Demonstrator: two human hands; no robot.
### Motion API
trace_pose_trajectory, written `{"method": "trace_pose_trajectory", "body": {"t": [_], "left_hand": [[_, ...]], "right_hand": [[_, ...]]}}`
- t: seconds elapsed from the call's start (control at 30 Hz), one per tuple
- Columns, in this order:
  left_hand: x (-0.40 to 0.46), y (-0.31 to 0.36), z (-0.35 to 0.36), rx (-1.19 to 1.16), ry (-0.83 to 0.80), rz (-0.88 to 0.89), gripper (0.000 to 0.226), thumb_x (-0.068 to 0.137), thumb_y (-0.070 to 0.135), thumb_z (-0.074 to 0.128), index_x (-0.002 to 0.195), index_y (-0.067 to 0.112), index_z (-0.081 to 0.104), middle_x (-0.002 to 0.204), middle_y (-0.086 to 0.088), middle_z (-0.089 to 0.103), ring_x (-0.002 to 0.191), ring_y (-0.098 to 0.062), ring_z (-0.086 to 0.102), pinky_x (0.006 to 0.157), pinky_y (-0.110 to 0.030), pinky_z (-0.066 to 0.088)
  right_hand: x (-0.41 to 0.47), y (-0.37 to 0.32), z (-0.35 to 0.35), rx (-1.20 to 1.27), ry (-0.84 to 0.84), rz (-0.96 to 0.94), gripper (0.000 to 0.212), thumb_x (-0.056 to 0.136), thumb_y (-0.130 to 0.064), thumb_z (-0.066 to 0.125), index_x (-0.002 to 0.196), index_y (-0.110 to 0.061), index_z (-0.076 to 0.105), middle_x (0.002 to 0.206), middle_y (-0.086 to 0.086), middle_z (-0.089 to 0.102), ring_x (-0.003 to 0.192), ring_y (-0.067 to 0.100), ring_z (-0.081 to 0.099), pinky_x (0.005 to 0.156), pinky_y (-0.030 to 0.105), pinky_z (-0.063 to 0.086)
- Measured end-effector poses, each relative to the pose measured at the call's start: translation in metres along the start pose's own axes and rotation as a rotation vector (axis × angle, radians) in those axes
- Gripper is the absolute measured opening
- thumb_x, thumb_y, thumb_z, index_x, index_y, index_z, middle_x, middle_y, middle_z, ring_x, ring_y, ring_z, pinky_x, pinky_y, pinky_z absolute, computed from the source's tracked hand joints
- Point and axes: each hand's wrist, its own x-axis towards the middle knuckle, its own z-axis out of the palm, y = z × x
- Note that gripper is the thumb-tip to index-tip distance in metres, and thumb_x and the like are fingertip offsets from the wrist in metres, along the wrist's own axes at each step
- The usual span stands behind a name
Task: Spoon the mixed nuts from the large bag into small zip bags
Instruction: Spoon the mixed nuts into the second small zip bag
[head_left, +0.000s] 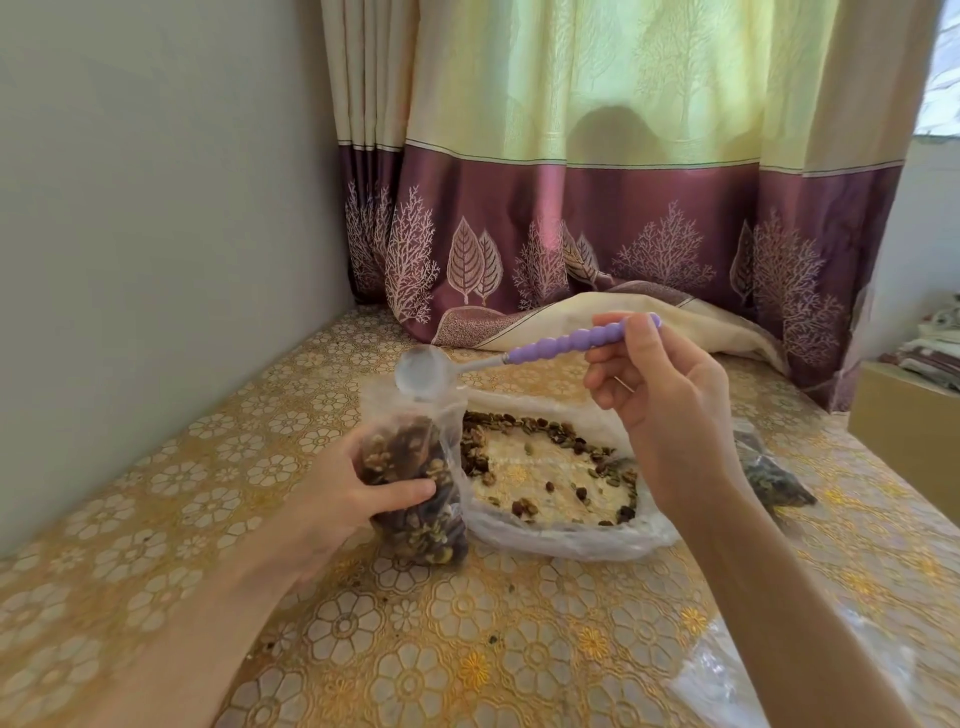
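Single head view, looking forward and down, close over table (415, 649)

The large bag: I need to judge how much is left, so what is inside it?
The large bag lies open, with scattered mixed nuts ringing its mostly bare middle. The right hand and the small zip bag hide its edges.

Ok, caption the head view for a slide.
Right hand tips purple-handled spoon over nut-filled zip bag gripped by left hand.

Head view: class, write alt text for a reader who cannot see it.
A right hand tips a purple-handled spoon over a small zip bag of mixed nuts gripped by the left hand. Behind lies the nearly empty large bag on a floral tablecloth.
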Motion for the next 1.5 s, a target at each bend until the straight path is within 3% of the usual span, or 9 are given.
{"method": "trace_pose_trajectory", "body": {"t": [0.33,0.57,0.67,0.77,0.87,1.0,1.2,1.37,1.5], "left_hand": [[0.001,-0.004,-0.001,0.059,-0.041,0.011,0.058,0.045,0.027,0.079,0.097,0.045,0.062,0.105,0.006,0.063,0.098,-0.011,0.057,0.069,-0.026,0.046],[0.003,0.0,-0.005,0.141,0.147,0.137,0.051,0.043,0.032,0.078,0.091,0.041,0.063,0.093,0.011,0.065,0.086,-0.005,0.059,0.061,-0.018,0.044],[0.003,0.0,-0.005,0.217,0.173,0.166,0.05,0.045,0.035,0.077,0.092,0.041,0.062,0.097,0.014,0.061,0.088,-0.001,0.055,0.065,-0.02,0.042],[0.004,-0.003,-0.006,0.249,0.168,0.165,0.05,0.047,0.037,0.076,0.094,0.042,0.06,0.102,0.012,0.06,0.092,-0.002,0.053,0.068,-0.019,0.041],[0.005,-0.007,-0.006,0.252,0.167,0.165,0.054,0.046,0.041,0.077,0.095,0.048,0.056,0.106,0.009,0.059,0.097,-0.01,0.055,0.075,-0.026,0.045],[0.006,-0.011,-0.004,0.248,0.176,0.162,0.06,0.04,0.05,0.077,0.094,0.055,0.052,0.107,0.01,0.058,0.099,-0.013,0.055,0.085,-0.036,0.047],[0.005,-0.014,0.0,0.171,0.134,0.159,0.054,0.044,0.047,0.077,0.092,0.058,0.054,0.102,0.018,0.056,0.088,0.003,0.055,0.063,-0.013,0.044],[0.003,-0.017,-0.009,-0.024,-0.043,0.064,0.054,0.052,0.034,0.075,0.1,0.055,0.06,0.116,0.0,0.055,0.1,-0.019,0.059,0.07,-0.028,0.053],[0.004,-0.02,-0.012,-0.042,-0.059,0.057,0.056,0.056,0.029,0.08,0.104,0.051,0.062,0.119,0.002,0.055,0.108,-0.021,0.056,0.082,-0.038,0.052]], "right_hand": [[0.008,0.013,-0.016,0.055,0.248,0.121,0.033,0.101,-0.023,0.043,0.081,-0.007,0.064,0.057,-0.003,0.059,0.052,0.006,0.052,0.051,0.017,0.044],[0.007,0.031,-0.027,-0.427,0.294,0.121,0.037,0.098,-0.027,0.049,0.066,-0.012,0.061,0.044,-0.01,0.058,0.045,0.001,0.05,0.051,0.02,0.04],[0.005,0.037,-0.026,-0.507,0.28,0.113,0.038,0.099,-0.026,0.048,0.065,-0.014,0.061,0.043,-0.013,0.059,0.043,0.002,0.05,0.046,0.015,0.04],[0.004,0.042,-0.027,-0.531,0.279,0.169,0.04,0.099,-0.027,0.046,0.063,-0.017,0.061,0.044,-0.014,0.06,0.052,0.009,0.054,0.052,0.025,0.043],[0.003,0.047,-0.026,-0.521,0.271,0.242,0.041,0.098,-0.029,0.047,0.062,-0.019,0.063,0.045,-0.012,0.06,0.054,0.008,0.057,0.058,0.031,0.047],[0.001,0.051,-0.02,-0.446,0.248,0.317,0.039,0.097,-0.025,0.049,0.063,-0.014,0.064,0.049,-0.006,0.062,0.044,0.001,0.054,0.049,0.018,0.046],[-0.002,0.055,-0.017,-0.306,0.188,0.464,0.042,0.098,-0.02,0.049,0.061,-0.01,0.066,0.05,-0.002,0.066,0.049,0.007,0.059,0.045,0.014,0.048],[-0.001,0.056,-0.022,-0.181,0.221,0.602,0.04,0.096,-0.01,0.047,0.06,-0.006,0.064,0.049,0.004,0.066,0.045,0.01,0.06,0.044,0.017,0.048],[0.002,0.057,-0.027,-0.14,0.287,0.669,0.037,0.097,-0.012,0.046,0.065,-0.003,0.062,0.047,0.004,0.064,0.045,0.012,0.059,0.044,0.017,0.049]]}}
